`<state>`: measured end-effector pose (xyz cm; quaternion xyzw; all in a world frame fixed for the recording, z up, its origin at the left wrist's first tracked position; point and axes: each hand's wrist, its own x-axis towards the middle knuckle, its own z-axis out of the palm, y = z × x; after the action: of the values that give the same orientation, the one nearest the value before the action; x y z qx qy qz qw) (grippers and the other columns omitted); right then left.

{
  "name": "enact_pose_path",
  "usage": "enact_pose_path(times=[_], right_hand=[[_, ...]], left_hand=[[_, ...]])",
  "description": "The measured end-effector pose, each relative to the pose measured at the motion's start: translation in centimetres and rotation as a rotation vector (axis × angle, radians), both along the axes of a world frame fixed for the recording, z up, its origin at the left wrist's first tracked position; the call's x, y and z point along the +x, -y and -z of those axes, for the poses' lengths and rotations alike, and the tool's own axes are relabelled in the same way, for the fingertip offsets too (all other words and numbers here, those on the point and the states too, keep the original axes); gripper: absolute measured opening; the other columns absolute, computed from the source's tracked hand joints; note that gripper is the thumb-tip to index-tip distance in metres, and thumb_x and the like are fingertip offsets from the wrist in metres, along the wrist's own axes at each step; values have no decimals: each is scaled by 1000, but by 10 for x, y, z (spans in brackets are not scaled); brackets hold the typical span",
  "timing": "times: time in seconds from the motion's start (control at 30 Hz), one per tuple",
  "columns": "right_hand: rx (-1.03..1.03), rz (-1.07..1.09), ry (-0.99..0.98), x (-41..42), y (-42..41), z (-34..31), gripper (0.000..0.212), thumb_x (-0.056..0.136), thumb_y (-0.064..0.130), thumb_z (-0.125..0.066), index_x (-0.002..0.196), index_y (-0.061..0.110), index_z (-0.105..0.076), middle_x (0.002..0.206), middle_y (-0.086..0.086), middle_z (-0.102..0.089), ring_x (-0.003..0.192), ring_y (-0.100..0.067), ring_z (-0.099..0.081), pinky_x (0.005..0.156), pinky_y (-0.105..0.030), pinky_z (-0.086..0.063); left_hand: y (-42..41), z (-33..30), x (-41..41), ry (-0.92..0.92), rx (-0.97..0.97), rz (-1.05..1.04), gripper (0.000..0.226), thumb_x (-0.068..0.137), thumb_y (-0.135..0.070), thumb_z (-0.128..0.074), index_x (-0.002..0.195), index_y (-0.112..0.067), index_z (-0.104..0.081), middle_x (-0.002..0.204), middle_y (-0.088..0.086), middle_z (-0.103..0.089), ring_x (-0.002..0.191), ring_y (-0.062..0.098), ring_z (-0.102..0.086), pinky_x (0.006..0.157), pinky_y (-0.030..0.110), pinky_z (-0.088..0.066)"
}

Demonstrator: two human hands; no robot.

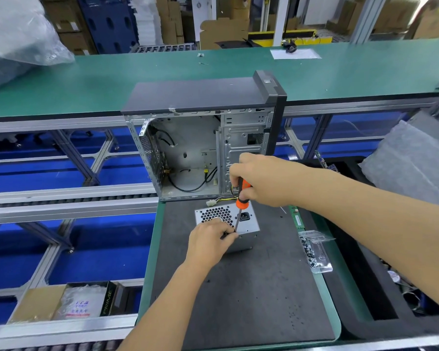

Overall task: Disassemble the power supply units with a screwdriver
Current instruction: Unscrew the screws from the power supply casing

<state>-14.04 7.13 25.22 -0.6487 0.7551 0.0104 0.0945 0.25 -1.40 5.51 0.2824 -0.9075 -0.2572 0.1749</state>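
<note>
One open computer case (203, 138) stands at the far edge of the dark mat (238, 287), its side panel off and a few loose cables showing inside. The mat has a wide bare stretch on the near side of the case and a thinner strip to the left, ending at the green border of the bench. One power supply unit (249, 225) sits on the mat just in front of the case, its honeycomb grille face up, with yellow and black wires trailing back toward the case. Right of the unit, near the mat's edge, lies one clear plastic tray (316, 252) of small screws. Two hands work at the unit: the left hand (209, 243) curls over its near corner, and the right hand (261, 181) is wrapped round the orange handle of one screwdriver (240, 206), whose tip meets the grille face beside the left fingers.
</note>
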Motion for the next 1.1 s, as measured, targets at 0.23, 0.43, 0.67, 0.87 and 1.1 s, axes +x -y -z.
enact_pose_path(times=[0.23,0.43,0.67,0.87,1.1], right_hand=[[16,18,125,-4,-5,-8,20,92,21,-65,103,33,-55,104,8,-40,86,-8,-47,64,-23,-36],[-21,24,140,-14,-11,-22,22,91,23,-66,95,38,-52,101,11,-41,91,-12,-48,78,-30,-43],[-23,58,113,-19,-17,-15,16,91,28,-65,99,35,-52,105,7,-43,97,-17,-48,85,-35,-47],[-96,127,145,-27,-22,-2,15,92,28,-64,99,35,-52,98,12,-38,93,-17,-49,79,-34,-46],[-160,198,174,-34,-28,14,13,92,29,-64,100,32,-54,102,7,-41,82,-8,-47,70,-28,-38]], left_hand=[[2,4,0,-19,-4,-4,12,88,-39,-71,90,-29,-76,68,-24,-47,70,3,-46,60,11,-28],[1,4,-1,-1,-155,58,13,98,-32,-60,92,-25,-69,90,-11,-66,84,13,-59,68,24,-39],[-9,-4,-12,103,-405,24,24,99,-26,-56,79,-15,-62,74,1,-60,68,22,-60,59,32,-43],[-11,-6,-12,137,-437,2,23,93,-22,-67,71,-14,-62,68,1,-59,62,22,-59,55,32,-44],[-2,-17,-17,106,-555,-103,40,54,-2,-92,57,-12,-53,54,4,-48,43,23,-47,38,29,-36]])
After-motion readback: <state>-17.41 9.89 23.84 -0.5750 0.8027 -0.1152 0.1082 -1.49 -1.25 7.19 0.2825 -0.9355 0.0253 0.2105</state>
